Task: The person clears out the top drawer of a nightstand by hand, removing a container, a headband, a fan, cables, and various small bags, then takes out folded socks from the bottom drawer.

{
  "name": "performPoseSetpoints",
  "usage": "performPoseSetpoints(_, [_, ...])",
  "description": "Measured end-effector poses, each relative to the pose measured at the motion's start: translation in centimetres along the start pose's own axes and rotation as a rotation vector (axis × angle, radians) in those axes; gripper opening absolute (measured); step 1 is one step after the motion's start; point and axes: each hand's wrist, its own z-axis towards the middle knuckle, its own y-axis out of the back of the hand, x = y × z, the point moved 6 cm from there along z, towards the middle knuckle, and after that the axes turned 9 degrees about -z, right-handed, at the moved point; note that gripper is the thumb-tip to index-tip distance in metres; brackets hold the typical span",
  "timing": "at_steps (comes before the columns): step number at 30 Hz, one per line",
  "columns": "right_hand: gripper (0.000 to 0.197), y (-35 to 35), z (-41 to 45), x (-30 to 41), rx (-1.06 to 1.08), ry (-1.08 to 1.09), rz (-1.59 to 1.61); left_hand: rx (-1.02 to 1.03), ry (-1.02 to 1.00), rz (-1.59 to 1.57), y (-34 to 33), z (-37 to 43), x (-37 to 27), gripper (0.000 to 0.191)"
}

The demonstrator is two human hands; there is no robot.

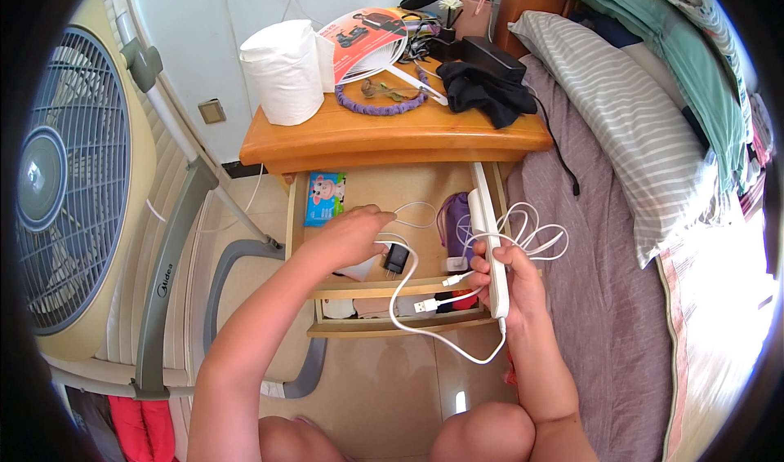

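My right hand (517, 275) grips a long white bar (487, 232), probably a lamp, tilted over the drawer's right side. A coiled white cable (542, 241) is bunched in the same hand, with a USB plug (425, 306) hanging out to the left. From the bar's lower end a white cord (401, 290) loops to my left hand (349, 235), whose fingers seem to hold it. Below both hands is an open wooden drawer (392, 180). Inside lie a black charger (397, 258), a purple drawstring pouch (455, 214) and a blue packet (324, 199). A white flat item (360, 271) is partly hidden.
A lower drawer (367, 330) with folded fabric is also pulled out. On the nightstand (392, 134) are a tissue roll (285, 76), a hand fan (367, 46), a purple hoop (373, 110) and black cloth (484, 94). An electric fan (79, 180) stands left; a bed (588, 278) is right.
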Motion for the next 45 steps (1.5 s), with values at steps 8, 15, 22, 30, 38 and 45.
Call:
performPoseSetpoints(8, [0.023, 0.8, -0.4, -0.4, 0.006, -0.060, 0.003, 0.187, 0.052, 0.284, -3.9, 3.5, 3.0, 0.058])
performPoseSetpoints(15, [0.020, 1.0, -0.1, -0.6, -0.018, -0.031, 0.030, 0.189, 0.157, 0.304, -4.4, 4.1, 3.1, 0.080])
performPoseSetpoints(22, [0.018, 1.0, -0.1, -1.3, 0.045, -0.093, 0.011, 0.180, 0.324, 0.297, -3.8, 3.7, 3.6, 0.066])
performPoseSetpoints(30, [0.016, 0.1, -0.6, -1.3, 0.035, -0.063, -0.044, 0.298, 0.271, 0.285, -5.4, 4.1, 5.0, 0.039])
performPoseSetpoints(38, [0.015, 0.5, -1.0, -0.8, -0.042, -0.013, -0.096, 0.071, 0.176, 0.284, -1.8, 3.1, 4.1, 0.033])
performPoseSetpoints(45, [0.023, 1.9, -2.9, 1.0, 0.092, 0.007, -0.296, -0.146, -0.075, 0.159, 2.0, -0.8, 2.3, 0.023])
